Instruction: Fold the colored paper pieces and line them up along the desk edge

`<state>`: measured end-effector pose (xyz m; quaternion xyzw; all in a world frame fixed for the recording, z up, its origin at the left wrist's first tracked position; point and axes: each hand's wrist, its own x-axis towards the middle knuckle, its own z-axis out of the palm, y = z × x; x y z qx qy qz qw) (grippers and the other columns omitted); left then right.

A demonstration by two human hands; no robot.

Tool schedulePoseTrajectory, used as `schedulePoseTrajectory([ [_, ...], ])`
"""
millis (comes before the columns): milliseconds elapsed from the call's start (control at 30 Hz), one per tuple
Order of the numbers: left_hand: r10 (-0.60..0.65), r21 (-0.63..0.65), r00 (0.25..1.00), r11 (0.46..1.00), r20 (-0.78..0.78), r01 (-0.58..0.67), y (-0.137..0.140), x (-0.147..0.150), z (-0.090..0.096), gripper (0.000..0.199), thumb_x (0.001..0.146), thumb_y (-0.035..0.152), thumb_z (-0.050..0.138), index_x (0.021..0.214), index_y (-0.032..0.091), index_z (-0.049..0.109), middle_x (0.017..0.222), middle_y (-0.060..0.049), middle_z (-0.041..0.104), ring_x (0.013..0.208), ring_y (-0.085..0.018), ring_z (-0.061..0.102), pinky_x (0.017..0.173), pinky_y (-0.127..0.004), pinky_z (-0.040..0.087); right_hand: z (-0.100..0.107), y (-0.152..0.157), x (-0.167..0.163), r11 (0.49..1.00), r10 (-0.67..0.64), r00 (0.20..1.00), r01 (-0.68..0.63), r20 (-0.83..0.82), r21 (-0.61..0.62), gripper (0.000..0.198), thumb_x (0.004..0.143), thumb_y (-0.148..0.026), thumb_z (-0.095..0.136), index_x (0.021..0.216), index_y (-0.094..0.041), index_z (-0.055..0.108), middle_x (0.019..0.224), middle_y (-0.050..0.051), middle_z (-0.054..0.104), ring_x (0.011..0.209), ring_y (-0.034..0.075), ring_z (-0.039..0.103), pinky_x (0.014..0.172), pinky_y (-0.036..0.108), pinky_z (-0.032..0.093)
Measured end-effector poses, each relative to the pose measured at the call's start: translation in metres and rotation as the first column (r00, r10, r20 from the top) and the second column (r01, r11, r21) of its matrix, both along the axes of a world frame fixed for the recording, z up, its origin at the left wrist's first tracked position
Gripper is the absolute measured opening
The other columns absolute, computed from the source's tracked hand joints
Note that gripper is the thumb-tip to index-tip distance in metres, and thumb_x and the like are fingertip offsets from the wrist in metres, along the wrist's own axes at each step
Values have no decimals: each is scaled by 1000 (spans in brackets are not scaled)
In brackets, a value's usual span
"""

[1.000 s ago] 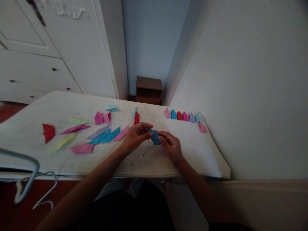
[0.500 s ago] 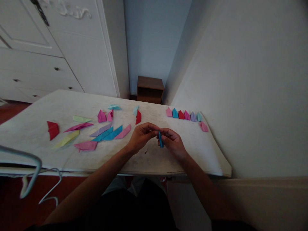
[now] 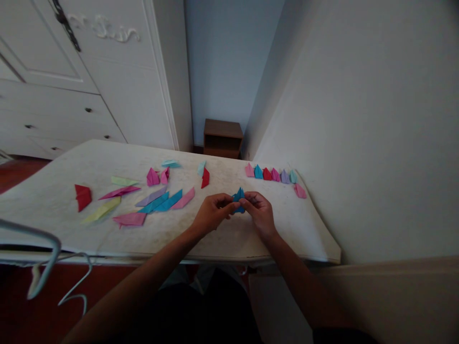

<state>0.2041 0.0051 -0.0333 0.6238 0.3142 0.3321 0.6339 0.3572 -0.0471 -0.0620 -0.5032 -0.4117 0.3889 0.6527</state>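
Note:
Between my hands, above the near part of the white table (image 3: pixel 222 243), is a small blue folded paper piece (image 3: pixel 238 195) with pointed tips at its top. My left hand (image 3: pixel 214 210) pinches its left side, thumb across the front. On the other side my right hand (image 3: pixel 258 210) pinches it with thumb and fingers. The fingers hide part of the paper. Beyond my right hand stands a row of similar folded pieces, among them a blue one (image 3: pixel 258 172) and a red one (image 3: pixel 267 174). A pink piece (image 3: pixel 300 191) lies at the row's near right end.
Left of my hands lie several flat folded strips, including a blue strip (image 3: pixel 169 200), a yellow strip (image 3: pixel 103 210) and a red piece (image 3: pixel 83 197). Wire hangers (image 3: pixel 53 243) jut in at the lower left. A wall (image 3: pixel 358 143) borders the table's right side; a brown shelf (image 3: pixel 223 128) stands behind.
The blue paper piece was edge-on and narrow; it now shows its broader pointed face. My left thumb has moved onto its front. The view has shifted slightly.

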Motion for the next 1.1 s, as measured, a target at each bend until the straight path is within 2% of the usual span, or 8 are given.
schedulePoseTrajectory([
  [167,52,-17,997,999,63,-51,8,12,11,25,71,38,74,74,14,68,65,-2,66,58,-12,60,54,-23,52,-4,-4,3,997,73,997,-73,-24,-16,36,87,-52,58,84,-17,64,72,3,66,58,12,58,56,25,46],
  [267,36,-26,998,999,50,-35,17,27,15,24,68,33,76,78,13,68,68,-2,67,58,-13,61,53,-24,53,-8,-10,10,995,83,996,-82,22,-52,44,88,-57,54,76,-16,63,69,4,64,56,12,58,54,24,45],
  [433,28,-23,999,999,32,-28,33,65,14,25,60,27,78,76,12,66,67,-2,65,58,-13,61,52,-24,53,-10,-29,30,991,-93,986,106,140,-84,43,87,-56,55,79,-15,64,69,3,63,57,13,57,56,25,44],
  [533,26,-34,999,999,44,-25,40,96,11,19,61,24,76,71,13,64,63,0,63,56,-10,57,48,-19,46,-10,-42,41,971,-190,937,224,292,-87,40,90,-52,51,78,-16,63,64,1,59,58,14,55,57,25,42],
  [667,-44,-100,998,994,-46,39,41,145,7,14,62,17,73,66,13,61,55,2,58,52,-8,53,45,-16,39,-8,-51,48,983,-101,853,166,512,-82,35,92,-42,48,73,-17,62,63,0,57,59,14,52,58,25,39],
  [767,-141,-174,985,977,-99,123,39,179,3,19,64,20,74,64,14,56,51,2,57,51,-12,58,47,-20,44,-6,-49,48,990,-37,826,108,563,-93,32,92,-36,48,71,-17,62,66,1,59,64,14,54,61,25,39],
  [900,-259,-209,948,953,-185,220,38,212,-7,21,66,17,72,60,15,52,48,0,59,53,-17,62,56,-33,53,-4,-44,49,990,-36,841,105,540,-96,30,91,-34,49,72,-17,63,67,1,60,64,14,55,61,25,40],
  [1100,-275,-37,898,959,-343,279,48,240,-24,9,63,12,70,63,11,61,47,-5,59,56,-26,65,62,-44,53,-3,-42,50,991,-29,843,96,537,-97,26,90,-30,50,70,-18,62,68,2,62,64,15,57,62,25,40],
])
